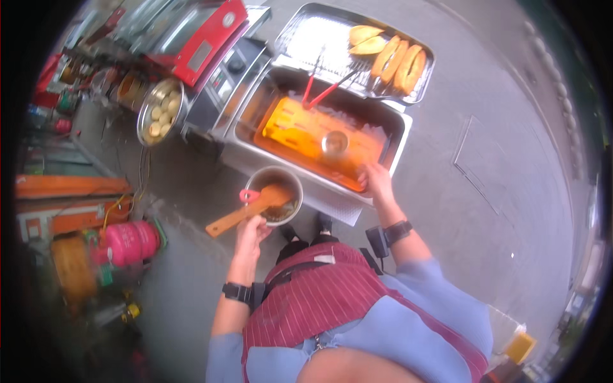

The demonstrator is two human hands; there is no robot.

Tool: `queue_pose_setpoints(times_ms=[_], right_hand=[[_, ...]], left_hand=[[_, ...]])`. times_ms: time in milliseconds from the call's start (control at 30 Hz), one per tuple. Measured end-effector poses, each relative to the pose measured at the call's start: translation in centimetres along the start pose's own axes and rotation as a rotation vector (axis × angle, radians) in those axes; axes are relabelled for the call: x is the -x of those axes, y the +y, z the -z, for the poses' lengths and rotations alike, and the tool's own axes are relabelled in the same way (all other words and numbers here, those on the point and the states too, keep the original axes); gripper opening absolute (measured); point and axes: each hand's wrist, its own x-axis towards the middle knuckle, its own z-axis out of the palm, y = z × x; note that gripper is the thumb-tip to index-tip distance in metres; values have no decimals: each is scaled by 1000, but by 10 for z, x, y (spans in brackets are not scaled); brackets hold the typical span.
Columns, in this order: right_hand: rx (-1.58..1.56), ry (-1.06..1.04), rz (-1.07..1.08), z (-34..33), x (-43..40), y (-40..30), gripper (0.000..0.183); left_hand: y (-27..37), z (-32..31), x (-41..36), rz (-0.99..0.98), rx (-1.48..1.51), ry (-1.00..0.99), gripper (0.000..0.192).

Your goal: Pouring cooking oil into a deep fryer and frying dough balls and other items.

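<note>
My left hand (pixel 254 233) grips the near side of a metal pot (pixel 300 203) in front of my legs. Across its rim leans a wooden spatula (pixel 234 220), beside a pink handle (pixel 249 195); dark contents show inside. My right hand (pixel 377 179), fingers curled, is at the near right corner of a steel deep fryer (pixel 404 139). Blur hides whether it holds anything. A round metal piece (pixel 334 142), perhaps a ladle bowl, appears over a slotted plate (pixel 292 122) in the fryer's orange oil. Red-handled tongs (pixel 318 101) rest across the fryer's far edge.
Behind the fryer, a steel tray (pixel 306 28) with a wire rack holds several fried dough pieces (pixel 397 62). To its left stand a red-panelled appliance (pixel 210 43) and a metal bowl (pixel 142 122) of round pale items (pixel 165 115). A pink gas cylinder (pixel 131 242) stands at lower left.
</note>
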Motion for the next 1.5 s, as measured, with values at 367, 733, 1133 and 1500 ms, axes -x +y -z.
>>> queue_pose_setpoints(times_ms=[367, 733, 1133, 1500], right_hand=[[-52, -355, 78, -49, 51, -45, 30], [324, -815, 137, -199, 165, -38, 30], [755, -1254, 116, -414, 256, 57, 36], [1125, -1706, -163, -624, 266, 154, 30]], left_hand=[[7, 29, 11, -32, 46, 48, 12], [-17, 173, 53, -198, 279, 177, 13], [-101, 364, 78, -310, 580, 569, 16], [-161, 479, 10, -308, 834, 915, 13]])
